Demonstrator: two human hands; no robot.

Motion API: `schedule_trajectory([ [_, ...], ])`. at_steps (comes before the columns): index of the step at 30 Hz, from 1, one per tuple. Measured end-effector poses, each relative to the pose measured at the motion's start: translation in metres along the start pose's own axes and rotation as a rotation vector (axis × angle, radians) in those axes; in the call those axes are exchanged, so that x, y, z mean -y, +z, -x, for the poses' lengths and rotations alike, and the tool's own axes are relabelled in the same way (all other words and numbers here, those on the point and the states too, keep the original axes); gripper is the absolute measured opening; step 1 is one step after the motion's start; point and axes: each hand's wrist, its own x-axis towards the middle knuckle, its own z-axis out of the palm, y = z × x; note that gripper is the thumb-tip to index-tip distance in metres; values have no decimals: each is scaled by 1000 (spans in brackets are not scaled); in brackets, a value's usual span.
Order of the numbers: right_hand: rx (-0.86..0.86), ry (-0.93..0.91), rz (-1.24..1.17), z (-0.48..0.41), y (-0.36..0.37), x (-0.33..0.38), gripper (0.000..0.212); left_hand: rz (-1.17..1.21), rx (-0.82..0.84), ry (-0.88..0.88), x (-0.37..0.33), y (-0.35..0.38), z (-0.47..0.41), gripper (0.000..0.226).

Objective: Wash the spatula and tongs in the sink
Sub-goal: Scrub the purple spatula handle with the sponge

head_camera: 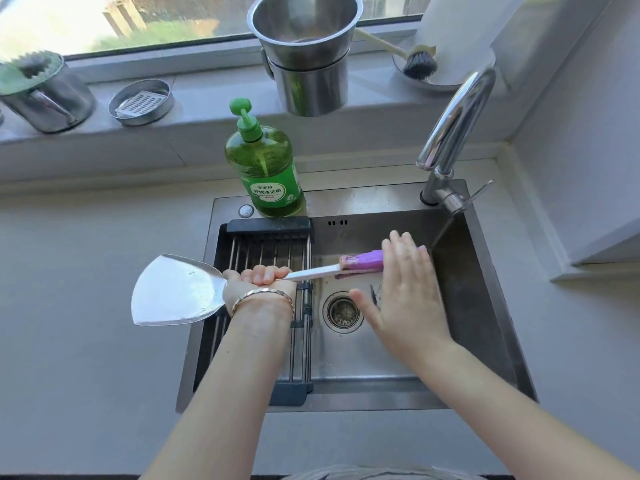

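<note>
The left grip (259, 282) curls round the thin shaft of the spatula (176, 292), just behind the broad blade, which juts left over the surface (86, 306). The right grip (405, 289) lies straight-fingered across the purple handle, above the sink (460, 289). The spatula looks stiff, light and probably slippery when wet, so the handle seems the surer hold. Farther back stand a soap bottle (265, 171) and the tap (453, 133).

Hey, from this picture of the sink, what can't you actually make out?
Head view: the right hand hides the end of the purple handle of the long steel spatula.
Head view: that hand is motion-blurred; whether its fingers touch the handle is unclear.
Head view: the left hand and forearm cover part of the black slatted sink rack.
No tongs in view.
</note>
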Motion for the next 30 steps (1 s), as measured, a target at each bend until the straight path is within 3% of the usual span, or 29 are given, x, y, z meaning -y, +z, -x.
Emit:
schedule_trajectory([
  [4, -39, -209, -2, 5, 0, 11, 79, 22, 11, 0, -2, 1, 0, 54],
  [8, -61, -1, -33, -10, -7, -3, 83, 38, 42, 32, -4, 2, 3, 54],
  [12, -105, -222, -41, -1, 3, 17, 73, 8, 34, 33, -3, 4, 6, 54],
  [17, -81, -29, -122, -15, -6, -6, 82, 10, 35, 40, -6, 2, 6, 54],
  [21, -217, -259, -30, -9, 9, 8, 69, -1, 24, 30, -2, 2, 6, 56],
  [23, -202, -260, -72, -21, 1, -9, 61, 2, 24, 22, -2, 2, 7, 58],
  [25, -70, -244, -71, -31, -13, -25, 56, -35, 21, 22, -3, 1, 8, 60],
  [27, 276, -243, -65, -36, -26, -33, 57, -91, 23, 10, -4, 0, 8, 59],
  [30, 767, -15, -431, -44, -42, -42, 56, -117, 54, -36, -4, -4, 6, 58],
])
